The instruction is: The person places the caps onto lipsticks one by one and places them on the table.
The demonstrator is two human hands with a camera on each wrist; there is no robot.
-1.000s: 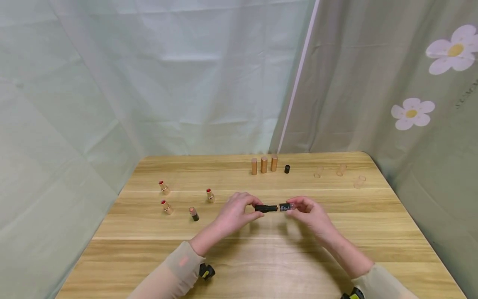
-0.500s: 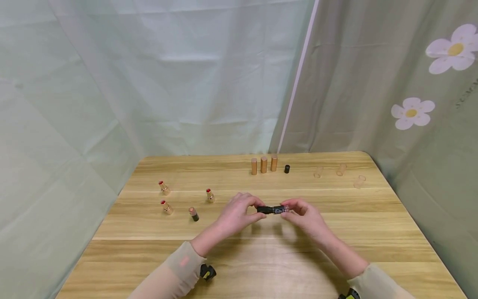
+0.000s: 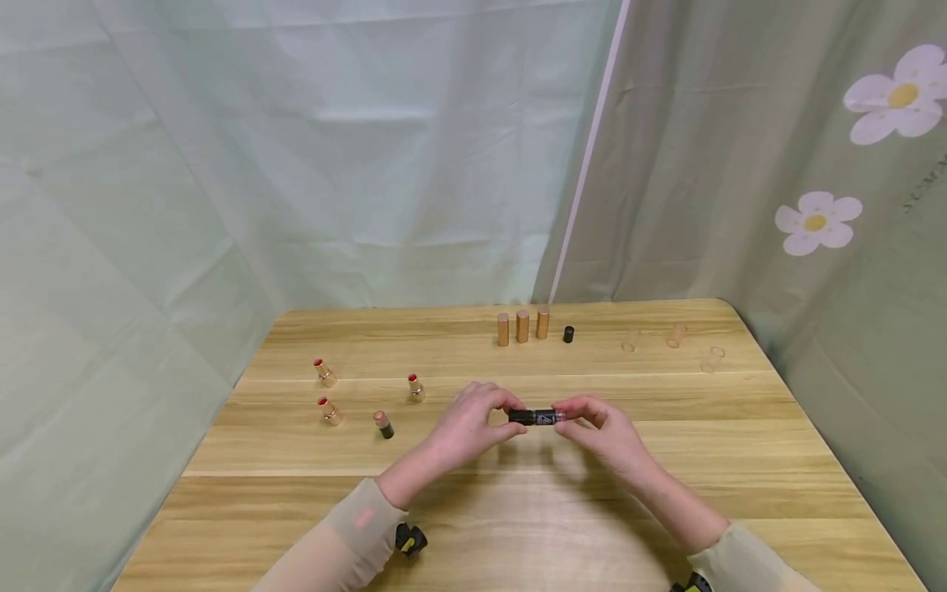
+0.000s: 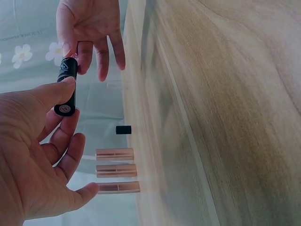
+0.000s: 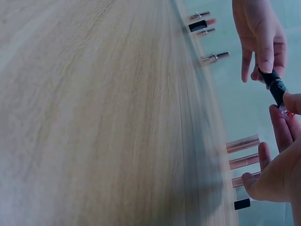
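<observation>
Over the middle of the table, a black lipstick lies level between the two hands. My left hand pinches its black base between thumb and fingers. From the other side, my right hand pinches the clear end of the lipstick's cap, which has white print on a black band. Base and cap meet end to end in one line. In the left wrist view, a round pale label marks the bottom of the base. The right wrist view has the clear, reddish cap end partly behind the right thumb.
Uncapped gold lipsticks with red tips and one black-based lipstick stand at left. Copper caps and a small black cap stand along the back. Clear caps are at back right on the wooden table.
The right hand has moved left, bringing the cap onto the lipstick; the gap between them has gone. The left hand has shifted barely to the right. The things on the table stay put.
</observation>
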